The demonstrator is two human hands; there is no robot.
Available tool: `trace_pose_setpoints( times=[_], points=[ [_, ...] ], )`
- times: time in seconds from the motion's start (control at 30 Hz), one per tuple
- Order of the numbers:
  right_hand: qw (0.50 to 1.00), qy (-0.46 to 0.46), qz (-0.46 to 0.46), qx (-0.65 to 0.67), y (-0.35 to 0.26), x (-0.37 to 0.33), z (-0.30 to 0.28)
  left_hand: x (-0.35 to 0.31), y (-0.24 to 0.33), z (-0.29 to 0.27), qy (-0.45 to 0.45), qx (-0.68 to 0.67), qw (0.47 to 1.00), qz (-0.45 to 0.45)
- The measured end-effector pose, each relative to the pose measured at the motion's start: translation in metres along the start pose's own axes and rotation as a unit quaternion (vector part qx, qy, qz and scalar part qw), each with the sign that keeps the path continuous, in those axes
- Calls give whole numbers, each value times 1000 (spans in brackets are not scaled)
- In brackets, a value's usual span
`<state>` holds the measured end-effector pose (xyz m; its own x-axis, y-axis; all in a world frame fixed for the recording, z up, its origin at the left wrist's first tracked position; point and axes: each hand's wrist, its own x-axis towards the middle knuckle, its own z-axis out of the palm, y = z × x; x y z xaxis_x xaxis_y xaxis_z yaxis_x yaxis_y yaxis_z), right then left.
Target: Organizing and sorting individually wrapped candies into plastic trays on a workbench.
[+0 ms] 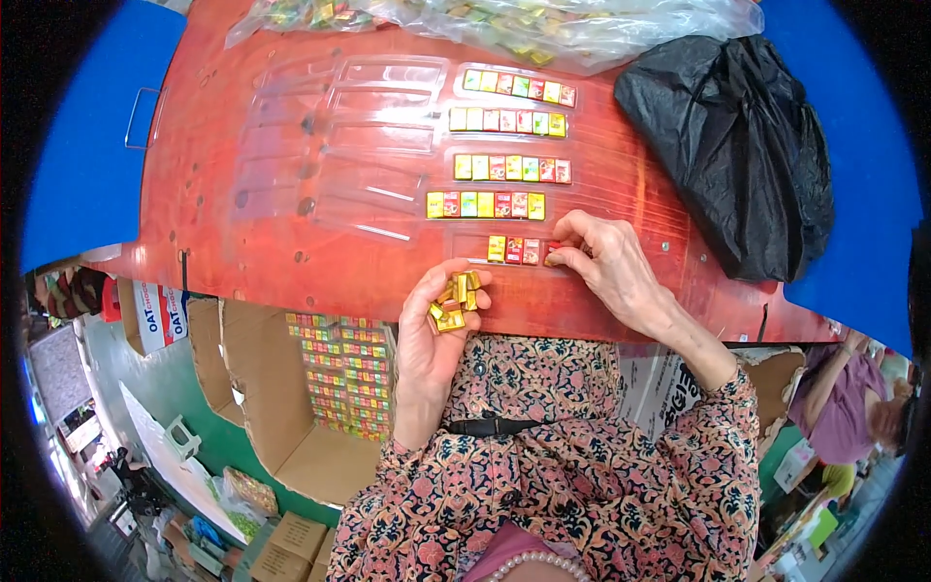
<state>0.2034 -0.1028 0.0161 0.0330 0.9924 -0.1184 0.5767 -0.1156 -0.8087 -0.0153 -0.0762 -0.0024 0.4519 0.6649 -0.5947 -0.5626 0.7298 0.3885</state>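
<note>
My left hand (423, 341) is palm up at the table's near edge, cupped around several small gold-wrapped candies (456, 303). My right hand (621, 272) pinches a small red wrapped candy (552, 252) between thumb and fingertips, at the nearest clear plastic tray (468, 252). Three candies, one yellow and two red, stand side by side (512, 250) in that tray, left of the pinched one. Beyond it lie several more clear trays, each with a row of yellow, red, green and pink candies (485, 205). My right fingers partly cover the red candy.
Empty clear trays (383, 107) overlap on the red table (242, 194). A clear bag of candies (524, 29) lies at the far edge, a black plastic bag (727, 145) at right. Below the near edge, a cardboard box (262, 388) holds filled trays. Another person (844, 407) is at lower right.
</note>
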Motion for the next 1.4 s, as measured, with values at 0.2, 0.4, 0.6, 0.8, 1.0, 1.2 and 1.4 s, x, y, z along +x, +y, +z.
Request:
trace_pose_setpoints(
  times=[0.2, 0.4, 0.6, 0.8, 1.0, 1.2, 1.4],
  points=[
    [995, 16, -51, -84, 2, -3, 7, 2, 1, -1, 6, 16, 1000, 3],
    [994, 38, -68, -83, 5, -5, 15, 3, 0, 0, 12, 21, 1000, 4],
    [995, 50, -53, -67, 1, -9, 19, 4, 0, 4, 25, 30, 999, 9],
    [994, 45, -68, -73, 4, -10, 19, 6, 1, 3, 21, 38, 999, 6],
    [991, 31, -71, -106, 5, -12, 19, 6, 1, 2, 4, 46, 999, 0],
    [991, 20, -78, -108, 6, -11, 18, 6, 2, 1, 1, 45, 999, 0],
    [988, 31, -85, -122, 8, -9, 20, 7, 1, 0, -7, 44, 999, 5]
  ],
)
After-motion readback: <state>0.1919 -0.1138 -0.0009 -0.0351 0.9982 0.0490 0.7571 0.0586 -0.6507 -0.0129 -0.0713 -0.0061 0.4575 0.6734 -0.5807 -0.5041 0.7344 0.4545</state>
